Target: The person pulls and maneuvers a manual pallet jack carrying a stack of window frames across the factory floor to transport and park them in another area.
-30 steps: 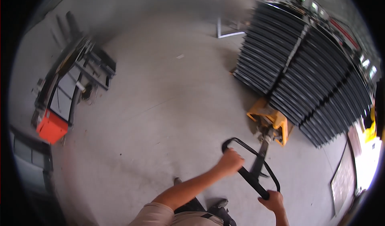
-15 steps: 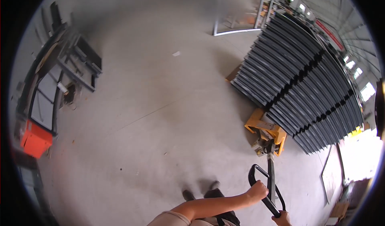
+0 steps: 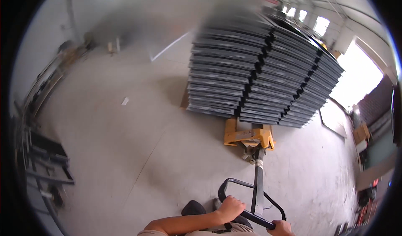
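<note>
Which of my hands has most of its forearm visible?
Your left hand, on the black handle: its forearm shows; the right hand sits at the picture's lower edge.

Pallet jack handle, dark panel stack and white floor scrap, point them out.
Pallet jack handle (image 3: 258, 220), head view: lower grip bar.
Dark panel stack (image 3: 275, 83), head view: facing side's middle.
White floor scrap (image 3: 125, 101), head view: its middle.

At five o'clock in the head view, the black loop-shaped handle (image 3: 258, 219) looks smooth, with a soft sheen, while the straight dark grey shaft (image 3: 258, 194) appears to be painted metal. The angular yellow pallet-truck body (image 3: 245, 136), at four o'clock, is painted metal too. At two o'clock, the dark grey layered panel stack (image 3: 272, 79) shows metal-looking edges with dull highlights. The pale grey concrete floor (image 3: 100, 152) is smooth and mostly matt; the beige sleeve (image 3: 151, 233), at seven o'clock, is matt cloth.
</note>
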`<action>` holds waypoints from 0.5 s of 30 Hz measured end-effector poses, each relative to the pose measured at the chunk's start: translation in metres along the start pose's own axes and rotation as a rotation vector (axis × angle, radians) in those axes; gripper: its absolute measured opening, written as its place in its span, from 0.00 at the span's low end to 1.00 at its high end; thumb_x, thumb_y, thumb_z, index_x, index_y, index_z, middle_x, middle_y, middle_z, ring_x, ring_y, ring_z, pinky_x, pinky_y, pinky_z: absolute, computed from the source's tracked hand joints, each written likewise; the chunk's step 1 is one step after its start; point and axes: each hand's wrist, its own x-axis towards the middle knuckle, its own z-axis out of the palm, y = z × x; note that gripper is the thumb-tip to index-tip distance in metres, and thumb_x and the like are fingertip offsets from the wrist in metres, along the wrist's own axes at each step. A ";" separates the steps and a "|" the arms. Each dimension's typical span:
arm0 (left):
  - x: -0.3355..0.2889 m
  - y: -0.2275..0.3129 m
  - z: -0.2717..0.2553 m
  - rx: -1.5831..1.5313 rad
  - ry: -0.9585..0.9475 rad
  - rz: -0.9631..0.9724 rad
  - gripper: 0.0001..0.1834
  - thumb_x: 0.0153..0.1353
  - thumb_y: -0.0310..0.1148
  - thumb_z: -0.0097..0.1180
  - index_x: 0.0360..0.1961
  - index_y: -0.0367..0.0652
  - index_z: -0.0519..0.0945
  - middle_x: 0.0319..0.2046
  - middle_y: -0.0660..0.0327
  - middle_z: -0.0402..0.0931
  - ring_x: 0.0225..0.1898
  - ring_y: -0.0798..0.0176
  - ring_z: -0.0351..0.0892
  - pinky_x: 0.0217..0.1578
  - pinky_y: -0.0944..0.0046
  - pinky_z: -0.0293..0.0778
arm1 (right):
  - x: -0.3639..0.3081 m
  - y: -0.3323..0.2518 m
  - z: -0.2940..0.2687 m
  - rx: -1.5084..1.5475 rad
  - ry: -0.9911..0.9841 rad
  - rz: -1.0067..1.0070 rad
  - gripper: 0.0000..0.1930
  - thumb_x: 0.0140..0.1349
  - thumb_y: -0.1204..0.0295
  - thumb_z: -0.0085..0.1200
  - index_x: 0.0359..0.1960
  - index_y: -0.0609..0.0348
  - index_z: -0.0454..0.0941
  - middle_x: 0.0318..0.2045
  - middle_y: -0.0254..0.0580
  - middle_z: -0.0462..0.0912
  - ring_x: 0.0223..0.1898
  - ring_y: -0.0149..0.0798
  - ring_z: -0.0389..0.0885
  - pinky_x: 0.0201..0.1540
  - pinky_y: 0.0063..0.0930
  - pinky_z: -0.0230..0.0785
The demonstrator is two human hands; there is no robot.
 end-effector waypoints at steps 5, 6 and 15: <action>-0.004 -0.061 -0.047 -0.004 -0.104 0.202 0.04 0.48 0.29 0.52 0.20 0.44 0.74 0.16 0.58 0.76 0.21 0.56 0.80 0.23 0.56 0.73 | 0.006 -0.091 -0.034 0.142 0.149 0.317 0.16 0.41 0.51 0.61 0.24 0.48 0.81 0.20 0.39 0.81 0.27 0.48 0.81 0.32 0.40 0.73; -0.001 -0.076 -0.058 -0.017 -0.151 0.226 0.04 0.48 0.29 0.52 0.20 0.44 0.74 0.16 0.58 0.76 0.21 0.56 0.80 0.22 0.56 0.72 | 0.014 -0.108 -0.038 0.148 0.100 0.362 0.15 0.42 0.51 0.60 0.24 0.46 0.82 0.21 0.38 0.81 0.28 0.47 0.81 0.32 0.40 0.73; 0.018 -0.203 -0.113 -0.035 -0.449 0.333 0.10 0.44 0.35 0.62 0.27 0.46 0.78 0.22 0.57 0.79 0.28 0.51 0.81 0.29 0.52 0.75 | 0.082 -0.234 -0.075 0.248 0.151 0.540 0.10 0.45 0.58 0.56 0.27 0.44 0.81 0.22 0.38 0.81 0.29 0.48 0.81 0.31 0.41 0.73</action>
